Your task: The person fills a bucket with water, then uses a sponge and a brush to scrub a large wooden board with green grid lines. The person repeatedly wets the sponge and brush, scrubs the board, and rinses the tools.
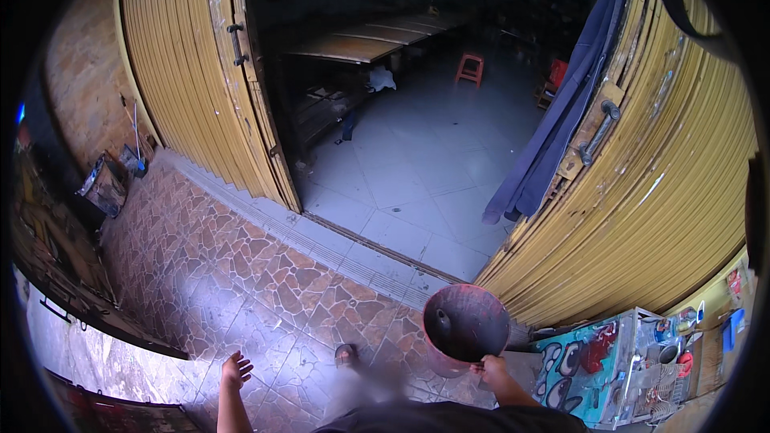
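Note:
My right hand (492,371) grips the near rim of a round reddish bucket (465,323), held upright in front of me with its dark inside showing. My left hand (236,370) hangs free at my left side, fingers loosely apart, holding nothing. Between the hands my foot in a sandal (346,354) rests on the patterned stone-tile floor (241,273).
Ahead, yellow folding shutter doors (192,72) stand apart onto a dim room with grey tiles, wooden tables (361,44) and a red stool (469,68). A blue cloth (553,136) hangs on the right shutter (666,184). A painted box and wire crate (618,365) sit at right.

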A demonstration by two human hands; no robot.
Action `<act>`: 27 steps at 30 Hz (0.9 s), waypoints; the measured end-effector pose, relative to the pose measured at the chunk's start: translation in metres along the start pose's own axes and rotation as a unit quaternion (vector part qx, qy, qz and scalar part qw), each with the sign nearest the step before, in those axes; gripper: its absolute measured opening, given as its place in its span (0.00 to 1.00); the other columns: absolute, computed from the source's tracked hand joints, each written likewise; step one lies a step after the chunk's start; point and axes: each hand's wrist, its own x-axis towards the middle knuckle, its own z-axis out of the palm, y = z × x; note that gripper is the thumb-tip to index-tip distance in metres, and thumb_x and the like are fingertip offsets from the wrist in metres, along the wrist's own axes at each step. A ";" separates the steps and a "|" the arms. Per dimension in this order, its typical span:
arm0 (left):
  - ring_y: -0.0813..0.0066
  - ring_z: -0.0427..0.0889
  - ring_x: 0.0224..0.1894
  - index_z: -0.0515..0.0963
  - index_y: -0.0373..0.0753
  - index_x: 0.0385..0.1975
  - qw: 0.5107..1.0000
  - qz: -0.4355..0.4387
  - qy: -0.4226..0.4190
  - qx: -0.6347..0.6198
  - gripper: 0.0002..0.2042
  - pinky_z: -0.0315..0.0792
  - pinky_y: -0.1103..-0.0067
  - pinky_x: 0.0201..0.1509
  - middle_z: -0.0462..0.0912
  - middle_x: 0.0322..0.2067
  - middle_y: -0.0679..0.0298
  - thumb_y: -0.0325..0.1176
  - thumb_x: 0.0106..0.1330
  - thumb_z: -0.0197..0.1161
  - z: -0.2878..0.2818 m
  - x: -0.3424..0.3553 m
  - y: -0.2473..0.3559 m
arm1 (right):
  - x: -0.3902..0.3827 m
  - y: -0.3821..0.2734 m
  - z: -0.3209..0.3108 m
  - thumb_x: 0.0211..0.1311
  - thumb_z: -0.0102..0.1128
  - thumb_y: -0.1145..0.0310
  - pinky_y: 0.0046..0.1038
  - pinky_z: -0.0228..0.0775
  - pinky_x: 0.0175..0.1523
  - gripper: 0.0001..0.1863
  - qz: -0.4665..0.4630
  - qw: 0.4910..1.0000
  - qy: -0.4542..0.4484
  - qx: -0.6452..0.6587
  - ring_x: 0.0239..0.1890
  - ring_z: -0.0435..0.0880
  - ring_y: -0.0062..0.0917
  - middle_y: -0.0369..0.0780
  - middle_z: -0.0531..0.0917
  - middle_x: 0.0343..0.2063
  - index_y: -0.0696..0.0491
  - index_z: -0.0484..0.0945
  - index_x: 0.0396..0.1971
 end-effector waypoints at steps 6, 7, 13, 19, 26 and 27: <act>0.61 0.68 0.52 0.58 0.40 0.56 0.998 -0.013 -0.052 -0.014 0.27 0.55 0.62 0.54 0.68 0.52 0.58 0.51 0.61 0.46 0.042 0.097 0.118 | 0.009 -0.117 0.131 0.51 0.39 0.75 0.33 0.73 0.22 0.07 -0.012 1.000 -0.006 0.012 0.17 0.77 0.37 0.50 0.76 0.20 0.63 0.67 0.25; 0.60 0.68 0.52 0.58 0.40 0.56 0.997 -0.011 -0.081 0.008 0.28 0.55 0.62 0.54 0.68 0.52 0.58 0.51 0.61 0.46 0.065 0.111 0.144 | 0.009 -0.139 0.147 0.51 0.40 0.75 0.33 0.73 0.22 0.08 -0.018 1.000 -0.002 0.025 0.18 0.78 0.37 0.50 0.76 0.20 0.63 0.67 0.26; 0.65 0.69 0.50 0.61 0.42 0.54 0.963 0.088 -0.222 0.126 0.31 0.56 0.64 0.53 0.70 0.50 0.60 0.59 0.58 0.46 0.265 0.148 0.330 | 0.001 -0.264 0.254 0.51 0.43 0.75 0.32 0.73 0.20 0.08 -0.083 0.995 -0.059 0.011 0.19 0.79 0.38 0.50 0.75 0.19 0.65 0.67 0.28; 0.62 0.71 0.46 0.61 0.42 0.55 0.891 0.163 -0.364 0.215 0.37 0.62 0.67 0.47 0.70 0.49 0.59 0.64 0.50 0.50 0.502 0.103 0.477 | 0.015 -0.380 0.344 0.48 0.48 0.76 0.31 0.72 0.19 0.08 -0.144 0.984 -0.101 -0.030 0.18 0.78 0.37 0.50 0.74 0.18 0.67 0.67 0.25; 0.70 0.75 0.33 0.73 0.43 0.40 0.884 0.152 -0.394 0.199 0.19 0.68 0.72 0.40 0.76 0.36 0.65 0.40 0.45 0.59 0.608 0.151 0.567 | 0.067 -0.496 0.416 0.47 0.50 0.75 0.30 0.72 0.20 0.08 -0.133 0.980 -0.139 -0.048 0.18 0.79 0.35 0.49 0.76 0.18 0.67 0.69 0.23; 0.72 0.76 0.31 0.73 0.41 0.36 0.893 0.152 -0.387 0.174 0.15 0.69 0.74 0.39 0.77 0.31 0.65 0.35 0.46 0.58 0.614 0.160 0.575 | 0.076 -0.506 0.425 0.47 0.50 0.75 0.30 0.72 0.20 0.08 -0.126 0.980 -0.144 -0.056 0.18 0.79 0.35 0.49 0.76 0.18 0.67 0.70 0.23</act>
